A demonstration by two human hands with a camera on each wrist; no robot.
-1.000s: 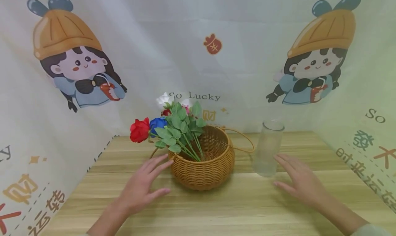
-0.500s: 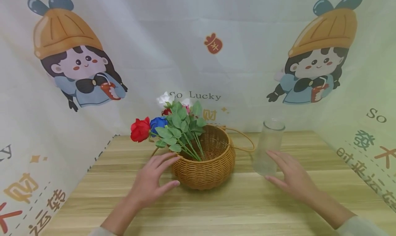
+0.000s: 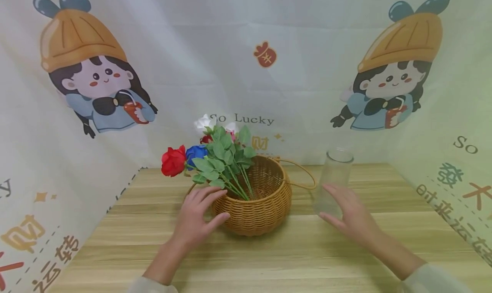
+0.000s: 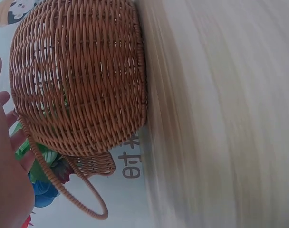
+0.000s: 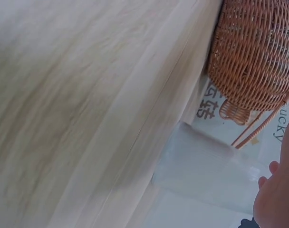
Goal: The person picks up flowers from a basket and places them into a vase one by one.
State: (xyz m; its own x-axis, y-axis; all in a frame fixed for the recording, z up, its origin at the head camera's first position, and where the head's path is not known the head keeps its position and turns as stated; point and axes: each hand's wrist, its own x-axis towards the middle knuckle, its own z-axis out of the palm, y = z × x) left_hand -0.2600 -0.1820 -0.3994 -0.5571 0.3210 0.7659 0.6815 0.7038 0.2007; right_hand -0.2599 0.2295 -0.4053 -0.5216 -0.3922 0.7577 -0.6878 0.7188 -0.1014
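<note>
A round brown wicker basket point(image 3: 253, 218) stands on the table, with several artificial roses leaning over its left rim. Among them are a red rose point(image 3: 174, 160), a blue rose point(image 3: 196, 156) and a white rose point(image 3: 205, 123); green leaves point(image 3: 221, 152) and stems slope down into the basket. My left hand point(image 3: 194, 218) is at the basket's left front, fingers extended and thumb apart, fingertips right at the rim. My right hand point(image 3: 349, 212), fingers also extended, overlaps the lower part of a clear glass vase point(image 3: 339, 169), which stands upright to the right of the basket. Neither hand holds anything.
The wooden table point(image 3: 269, 263) reaches back to a printed cloth point(image 3: 300, 79) that hangs behind and on both sides. One looped basket handle point(image 3: 305, 173) sticks out to the right, toward the vase. Another handle point(image 4: 82, 204) hangs on the left side.
My left hand has moved right, to the basket's rim. My right hand has moved left, from beside the vase to in front of it. Basket, roses and vase have stayed in place.
</note>
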